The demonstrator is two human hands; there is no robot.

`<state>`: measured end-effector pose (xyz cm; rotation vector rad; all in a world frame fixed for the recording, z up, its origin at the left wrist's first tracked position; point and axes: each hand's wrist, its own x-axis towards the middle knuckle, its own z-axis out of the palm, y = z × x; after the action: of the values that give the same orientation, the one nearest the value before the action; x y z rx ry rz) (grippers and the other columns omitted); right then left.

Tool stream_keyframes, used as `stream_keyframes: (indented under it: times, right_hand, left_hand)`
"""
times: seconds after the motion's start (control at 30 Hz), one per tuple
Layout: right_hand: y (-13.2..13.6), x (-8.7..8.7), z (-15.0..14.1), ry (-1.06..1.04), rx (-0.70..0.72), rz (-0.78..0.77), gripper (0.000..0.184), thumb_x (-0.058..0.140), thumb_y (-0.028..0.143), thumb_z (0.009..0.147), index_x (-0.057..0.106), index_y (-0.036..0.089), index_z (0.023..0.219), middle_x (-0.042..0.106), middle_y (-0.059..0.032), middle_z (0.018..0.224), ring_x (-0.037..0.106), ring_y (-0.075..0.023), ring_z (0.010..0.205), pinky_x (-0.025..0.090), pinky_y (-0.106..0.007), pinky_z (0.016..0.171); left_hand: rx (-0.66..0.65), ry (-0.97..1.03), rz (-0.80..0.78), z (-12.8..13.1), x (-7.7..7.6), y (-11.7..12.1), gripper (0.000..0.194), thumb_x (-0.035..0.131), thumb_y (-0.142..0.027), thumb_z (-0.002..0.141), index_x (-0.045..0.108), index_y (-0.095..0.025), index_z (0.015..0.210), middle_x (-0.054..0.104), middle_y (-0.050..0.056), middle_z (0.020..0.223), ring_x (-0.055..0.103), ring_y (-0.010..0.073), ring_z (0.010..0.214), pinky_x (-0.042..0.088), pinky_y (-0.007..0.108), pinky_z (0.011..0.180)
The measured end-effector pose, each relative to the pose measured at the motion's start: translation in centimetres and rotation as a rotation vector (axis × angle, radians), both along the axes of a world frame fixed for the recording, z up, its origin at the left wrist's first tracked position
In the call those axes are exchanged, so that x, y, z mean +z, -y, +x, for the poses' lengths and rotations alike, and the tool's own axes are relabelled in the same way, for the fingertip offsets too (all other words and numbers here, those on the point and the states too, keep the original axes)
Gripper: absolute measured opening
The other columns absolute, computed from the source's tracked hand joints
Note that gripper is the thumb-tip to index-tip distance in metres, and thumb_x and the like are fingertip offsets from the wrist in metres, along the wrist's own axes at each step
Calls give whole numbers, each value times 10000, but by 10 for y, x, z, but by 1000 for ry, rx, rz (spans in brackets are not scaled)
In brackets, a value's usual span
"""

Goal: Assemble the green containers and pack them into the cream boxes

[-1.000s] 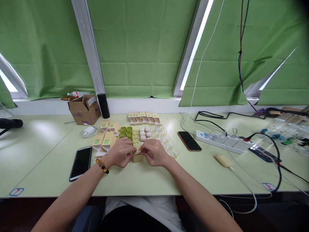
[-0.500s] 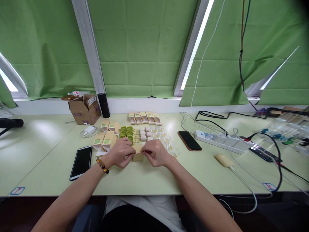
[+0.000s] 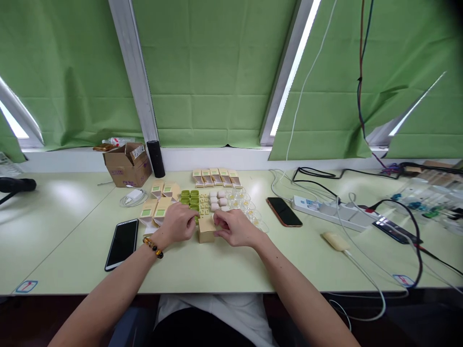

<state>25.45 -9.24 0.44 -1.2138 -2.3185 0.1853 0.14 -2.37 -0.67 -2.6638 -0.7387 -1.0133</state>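
A small tan cardboard box (image 3: 206, 232) stands closed on the pale green table (image 3: 224, 270) in front of me. My right hand (image 3: 235, 229) grips its right side with fingertips and thumb. My left hand (image 3: 177, 224), with a bead bracelet on the wrist, is off the box just to its left. Its fingers are loosely bent and hold nothing, and their tips are by the green cups (image 3: 190, 197). Behind the box lie rows of small yellow pieces (image 3: 204, 205), pinkish-white capsules (image 3: 218, 198) and clear plastic cups (image 3: 249, 209).
Tan boxes with green labels (image 3: 155, 209) lie at left, with a further row (image 3: 216, 177) behind. A black phone (image 3: 122, 243) lies left, another phone (image 3: 284, 211) right. A brown carton (image 3: 126, 166), a black cylinder (image 3: 156, 158), a power strip (image 3: 329, 207) and cables lie around.
My left hand has let go of the tan box and drawn back to the left and up toward the green cups. The box now shows fully, closed; my right hand stays on it.
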Motion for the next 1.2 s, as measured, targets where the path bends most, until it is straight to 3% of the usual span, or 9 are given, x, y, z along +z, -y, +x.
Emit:
stream_keyframes:
  times: [0.23, 0.5, 0.67, 0.8, 0.93, 1.07, 1.2]
  right_hand:
    - [-8, -3, 7, 118, -245, 54, 145, 580, 123, 830, 544, 226, 925, 603, 31, 702, 476, -153, 610, 186, -278, 613]
    - [-3, 9, 10, 88, -153, -69, 175, 702, 239, 848, 534, 227, 896, 633, 39, 731, 492, -139, 628, 209, -266, 621]
    - [-8, 2, 6, 160, -296, -24, 104, 635, 279, 948, 561, 225, 899, 681, 9, 760, 558, -162, 661, 195, -280, 615]
    - [-12, 1, 8, 173, -361, 8, 67, 610, 240, 954, 559, 229, 912, 688, 17, 726, 595, -170, 657, 197, -282, 609]
    - [-13, 4, 12, 186, -432, 34, 33, 580, 244, 967, 569, 232, 939, 710, 9, 724, 627, -187, 669, 189, -289, 602]
    - [-12, 8, 13, 212, -479, 30, 27, 559, 222, 969, 584, 231, 967, 742, -7, 767, 660, -196, 702, 188, -295, 604]
    - [-11, 10, 11, 234, -488, 24, 42, 554, 220, 973, 594, 228, 983, 748, -16, 766, 674, -203, 712, 185, -301, 603]
  left_hand:
    - [-45, 19, -106, 0, -3, 0, 155, 528, -119, 688, 600, -205, 580, 560, 14, 527, 453, 154, 500, 332, 321, 580]
    - [-18, 21, -164, 0, -3, -1, 237, 545, -107, 689, 746, -222, 738, 638, 10, 570, 531, 167, 527, 367, 319, 595]
    - [-122, 17, -199, 0, -3, -1, 152, 541, -120, 695, 642, -212, 627, 607, 8, 552, 493, 160, 516, 364, 322, 579]
    - [-84, 80, -192, -1, 5, 1, 147, 536, -123, 775, 653, -210, 785, 658, 30, 691, 564, 194, 648, 426, 365, 683]
    - [-105, -25, -268, 0, 19, 9, 172, 579, -211, 902, 633, -216, 1065, 718, 79, 1021, 622, 270, 982, 457, 454, 913]
    - [-115, -168, -333, 5, 26, 19, 456, 690, -433, 927, 552, -229, 1311, 670, 117, 1261, 571, 327, 1174, 433, 496, 1010]
    - [-111, -261, -363, 9, 26, 23, 628, 768, -518, 871, 514, -232, 1369, 665, 113, 1242, 582, 334, 1152, 424, 499, 1018]
